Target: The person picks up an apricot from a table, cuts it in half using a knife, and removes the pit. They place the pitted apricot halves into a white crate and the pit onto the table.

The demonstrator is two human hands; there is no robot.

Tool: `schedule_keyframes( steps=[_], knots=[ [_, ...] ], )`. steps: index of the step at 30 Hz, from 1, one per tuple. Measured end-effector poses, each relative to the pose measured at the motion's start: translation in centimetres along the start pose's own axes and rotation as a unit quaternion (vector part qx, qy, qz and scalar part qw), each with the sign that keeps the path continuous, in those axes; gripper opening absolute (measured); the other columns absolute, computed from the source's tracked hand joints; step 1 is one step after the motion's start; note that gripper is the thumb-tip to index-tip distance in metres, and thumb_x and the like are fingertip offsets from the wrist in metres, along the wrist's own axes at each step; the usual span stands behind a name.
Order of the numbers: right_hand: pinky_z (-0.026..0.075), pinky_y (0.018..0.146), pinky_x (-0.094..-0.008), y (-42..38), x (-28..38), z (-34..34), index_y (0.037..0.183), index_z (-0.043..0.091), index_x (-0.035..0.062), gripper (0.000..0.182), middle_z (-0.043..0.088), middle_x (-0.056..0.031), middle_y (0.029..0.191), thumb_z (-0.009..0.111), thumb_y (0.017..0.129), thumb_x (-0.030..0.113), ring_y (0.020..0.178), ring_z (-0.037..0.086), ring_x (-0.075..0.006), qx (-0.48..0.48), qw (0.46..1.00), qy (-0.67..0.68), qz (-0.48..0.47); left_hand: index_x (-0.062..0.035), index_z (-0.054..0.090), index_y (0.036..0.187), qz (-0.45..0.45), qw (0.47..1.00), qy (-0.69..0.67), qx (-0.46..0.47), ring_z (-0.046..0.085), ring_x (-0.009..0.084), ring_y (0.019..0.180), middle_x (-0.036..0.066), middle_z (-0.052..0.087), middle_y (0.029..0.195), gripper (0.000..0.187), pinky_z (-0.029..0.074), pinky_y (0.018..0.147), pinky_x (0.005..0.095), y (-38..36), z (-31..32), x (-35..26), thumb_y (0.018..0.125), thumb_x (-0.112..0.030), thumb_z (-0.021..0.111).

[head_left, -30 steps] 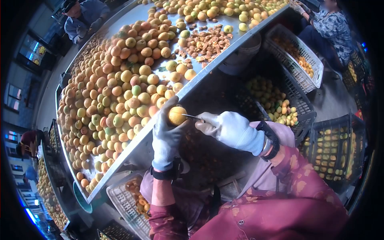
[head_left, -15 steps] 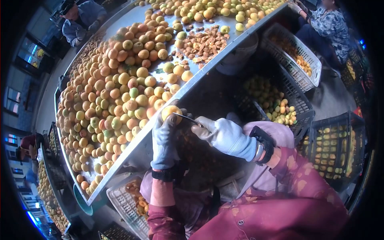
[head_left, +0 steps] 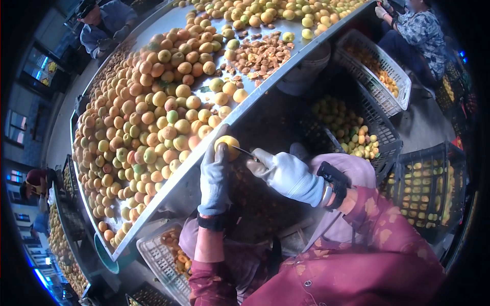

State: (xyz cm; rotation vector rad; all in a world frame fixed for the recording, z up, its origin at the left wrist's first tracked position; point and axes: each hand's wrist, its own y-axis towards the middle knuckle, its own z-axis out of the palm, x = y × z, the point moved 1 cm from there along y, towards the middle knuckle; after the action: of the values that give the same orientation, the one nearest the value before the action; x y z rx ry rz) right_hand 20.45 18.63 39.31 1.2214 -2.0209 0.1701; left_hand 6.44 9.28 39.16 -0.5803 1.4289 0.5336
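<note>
My left hand (head_left: 214, 176), in a pale glove with dark fingertips, grips a yellow-orange fruit (head_left: 227, 147) just off the metal table's front edge (head_left: 188, 164). My right hand (head_left: 287, 175), gloved alike, is closed on a small knife (head_left: 246, 152) whose thin blade reaches the fruit's right side. Much of the knife's handle is hidden in my fingers. Beyond the edge, whole fruits (head_left: 148, 117) are heaped on the table, with a pile of brown pits (head_left: 265, 55) farther back.
A white crate with cut fruit (head_left: 158, 255) stands below the table at left. To the right are a white crate (head_left: 400, 103), a black crate of fruit (head_left: 385, 153) and another black crate (head_left: 441, 153). Co-workers (head_left: 104, 23), (head_left: 421, 35) sit around the table.
My left hand and the fruit have shifted slightly right, and the fruit is turned a little. My right hand still holds the knife, nearly in place.
</note>
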Motion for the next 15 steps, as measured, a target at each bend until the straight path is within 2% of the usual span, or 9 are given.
schedule_keyframes(
  steps=[2,3,5,6,7,9,13,15],
  knots=[
    [0.045,0.045,-0.0427,0.0,0.2,-0.1,0.096,0.067,0.0045,0.035,0.057,-0.0207,0.057,0.058,0.093,0.038,0.053,0.06,-0.0364,-0.011,1.0,-0.018,0.0,-0.0022,0.059,0.124,0.009,0.988,0.145,-0.044,0.059,0.014,0.097,0.007,0.064,0.114,0.043,0.046,0.086,0.0265,0.0,0.0,-0.4,0.102,-0.035,0.044],
    [0.045,0.045,-0.0427,0.0,0.4,0.0,0.096,0.067,0.0045,0.035,0.057,-0.0207,0.057,0.058,0.093,0.038,0.053,0.06,-0.0364,-0.01,1.0,-0.017,-0.001,-0.0022,0.059,0.124,0.009,0.988,0.145,-0.045,0.059,0.014,0.097,0.007,0.064,0.114,0.043,0.046,0.086,0.0265,-0.2,0.0,-0.6,0.102,-0.035,0.044],
    [0.044,0.044,-0.0413,-0.1,0.8,-0.1,0.091,0.068,0.0052,0.033,0.057,-0.0196,0.056,0.059,0.092,0.037,0.052,0.06,-0.0351,-0.035,0.999,-0.023,-0.005,-0.0025,0.06,0.123,-0.036,0.995,0.087,-0.037,0.059,0.013,0.096,0.007,0.065,0.111,0.042,0.048,0.083,0.0267,-0.4,0.2,-0.5,0.102,-0.035,0.044],
    [0.044,0.044,-0.0413,0.0,0.7,0.0,0.091,0.068,0.0052,0.033,0.057,-0.0196,0.056,0.059,0.092,0.037,0.052,0.06,-0.0351,-0.035,0.999,-0.025,-0.003,-0.0012,0.06,0.122,-0.055,0.998,0.014,-0.014,0.058,0.013,0.096,0.007,0.065,0.109,0.044,0.048,0.082,0.0265,-0.3,0.3,0.0,0.102,-0.036,0.043],
    [0.044,0.044,-0.0409,0.1,0.6,0.2,0.09,0.068,0.0054,0.032,0.057,-0.0188,0.055,0.06,0.092,0.036,0.05,0.059,-0.0346,-0.037,0.998,-0.042,-0.006,-0.0012,0.06,0.122,-0.057,0.998,0.013,-0.011,0.058,0.013,0.096,0.007,0.065,0.109,0.044,0.048,0.082,0.0265,-0.2,0.4,0.5,0.102,-0.036,0.043],
    [0.044,0.043,-0.0404,0.3,0.5,0.3,0.09,0.069,0.0057,0.031,0.057,-0.018,0.055,0.061,0.092,0.036,0.049,0.059,-0.0341,-0.04,0.997,-0.059,-0.012,-0.0008,0.06,0.12,-0.05,0.998,0.004,-0.036,0.057,0.01,0.089,0.004,0.064,0.105,0.054,0.045,0.076,0.0221,0.1,0.4,1.2,0.101,-0.047,0.04],
    [0.044,0.043,-0.0412,0.2,0.4,0.5,0.097,0.068,0.0053,0.031,0.057,-0.0192,0.056,0.061,0.091,0.034,0.048,0.059,-0.0354,-0.031,0.997,-0.065,-0.013,-0.0015,0.06,0.12,-0.062,0.998,0.019,-0.025,0.057,0.0094,0.089,0.005,0.064,0.103,0.055,0.046,0.075,0.0216,-0.1,0.2,0.3,0.1,-0.048,0.04],
    [0.046,0.044,-0.0416,0.0,0.5,0.5,0.101,0.067,0.0047,0.032,0.058,-0.0203,0.057,0.062,0.091,0.034,0.05,0.06,-0.0363,-0.009,0.998,-0.055,-0.008,0.0002,0.06,0.119,-0.131,0.989,-0.072,-0.003,0.057,0.011,0.092,0.006,0.065,0.101,0.049,0.046,0.08,0.024,-0.3,0.3,-0.5,0.102,-0.042,0.042]
  ],
)
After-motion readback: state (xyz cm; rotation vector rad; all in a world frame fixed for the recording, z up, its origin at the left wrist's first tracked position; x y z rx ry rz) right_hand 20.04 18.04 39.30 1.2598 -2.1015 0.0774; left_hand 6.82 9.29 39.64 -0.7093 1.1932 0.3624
